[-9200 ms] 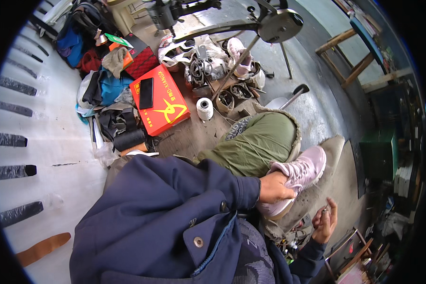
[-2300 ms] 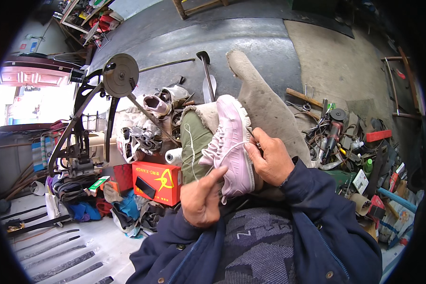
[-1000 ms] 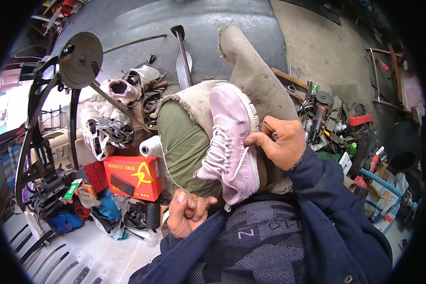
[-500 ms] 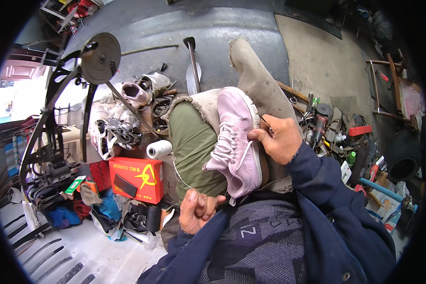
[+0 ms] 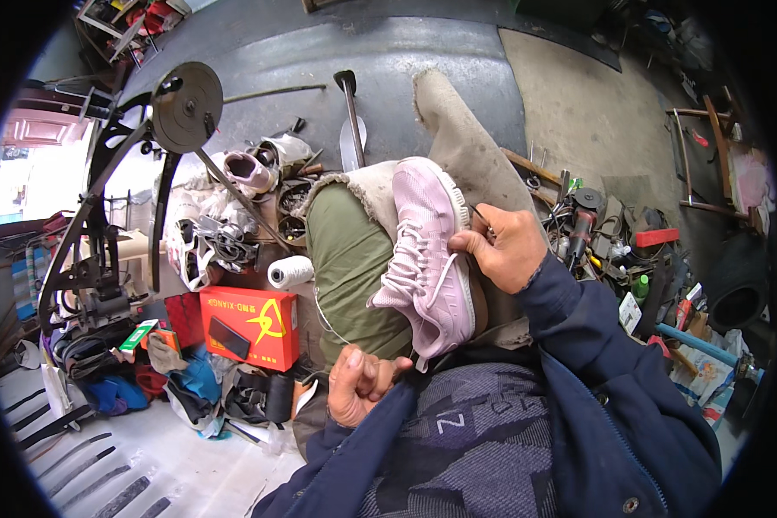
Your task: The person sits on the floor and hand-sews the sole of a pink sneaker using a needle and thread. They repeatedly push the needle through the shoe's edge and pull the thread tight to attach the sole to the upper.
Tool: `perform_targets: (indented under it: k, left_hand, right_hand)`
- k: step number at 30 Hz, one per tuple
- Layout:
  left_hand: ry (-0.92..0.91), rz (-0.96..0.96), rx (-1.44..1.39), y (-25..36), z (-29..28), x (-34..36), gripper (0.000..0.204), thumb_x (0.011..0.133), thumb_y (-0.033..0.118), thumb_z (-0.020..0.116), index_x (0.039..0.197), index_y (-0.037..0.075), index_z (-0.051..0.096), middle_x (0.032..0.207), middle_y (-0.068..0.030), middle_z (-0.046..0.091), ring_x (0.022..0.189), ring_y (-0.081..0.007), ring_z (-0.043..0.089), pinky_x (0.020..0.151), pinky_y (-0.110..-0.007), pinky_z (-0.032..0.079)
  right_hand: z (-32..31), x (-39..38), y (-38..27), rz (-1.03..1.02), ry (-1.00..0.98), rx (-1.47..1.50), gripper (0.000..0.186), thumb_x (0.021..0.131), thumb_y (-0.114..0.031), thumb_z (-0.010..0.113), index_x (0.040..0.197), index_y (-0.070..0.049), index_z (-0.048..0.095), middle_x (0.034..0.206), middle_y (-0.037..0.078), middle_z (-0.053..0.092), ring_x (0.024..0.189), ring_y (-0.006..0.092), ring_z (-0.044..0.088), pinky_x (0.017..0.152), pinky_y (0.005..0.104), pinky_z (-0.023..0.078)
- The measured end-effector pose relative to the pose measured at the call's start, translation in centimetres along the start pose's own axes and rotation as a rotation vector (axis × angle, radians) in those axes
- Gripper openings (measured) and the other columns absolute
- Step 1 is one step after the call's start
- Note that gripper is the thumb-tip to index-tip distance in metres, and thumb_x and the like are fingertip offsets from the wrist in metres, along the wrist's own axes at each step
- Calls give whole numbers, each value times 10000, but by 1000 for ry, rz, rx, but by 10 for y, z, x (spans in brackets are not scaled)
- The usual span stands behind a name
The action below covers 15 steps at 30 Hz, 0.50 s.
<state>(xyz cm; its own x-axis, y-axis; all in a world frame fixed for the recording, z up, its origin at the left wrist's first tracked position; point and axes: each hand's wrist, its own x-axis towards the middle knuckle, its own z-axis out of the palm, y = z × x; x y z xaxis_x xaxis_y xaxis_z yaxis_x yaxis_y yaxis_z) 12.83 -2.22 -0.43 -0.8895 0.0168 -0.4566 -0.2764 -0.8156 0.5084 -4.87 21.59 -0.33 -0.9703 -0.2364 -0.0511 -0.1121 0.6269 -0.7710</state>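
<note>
A pink sneaker (image 5: 427,250) with pale laces rests on my lap, toe pointing away and sole turned to the right. My right hand (image 5: 508,250) is closed at the sole's edge, thumb against the shoe's side. A thin dark tool (image 5: 476,212), mostly hidden, shows between its fingers; its kind is unclear. Near the heel, my left hand (image 5: 358,386) is closed in a pinch on white thread (image 5: 326,324). This thread runs over my green-covered knee from a white spool (image 5: 291,273).
A black hand-cranked machine with a round wheel (image 5: 186,107) stands at left. Below it are a red box (image 5: 249,328) bearing a dark flat object, and heaped scraps. Another pink shoe (image 5: 249,172) lies beyond. At right, an angle grinder (image 5: 584,226) sits among piled tools.
The sneaker and my right hand have shifted very slightly left in the view. Both hands keep nearly the same pose.
</note>
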Motion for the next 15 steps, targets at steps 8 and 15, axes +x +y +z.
perform_targets:
  k: [8,15]
  left_hand:
    - [17,5,-28,-3,-4,-1,266,1077,207,515,856,67,561,568,17,346,481,-104,337,1011,-524,543]
    - [36,74,-4,3,5,0,301,1060,277,550,816,100,538,546,-13,355,477,-157,388,1028,-512,533]
  right_hand:
    - [6,4,-1,19,-3,11,332,870,-227,841,798,12,621,613,192,576,510,281,528,528,390,429]
    - [0,-1,-4,20,19,7,368,882,-287,819,805,18,629,683,241,630,659,439,649,588,469,489]
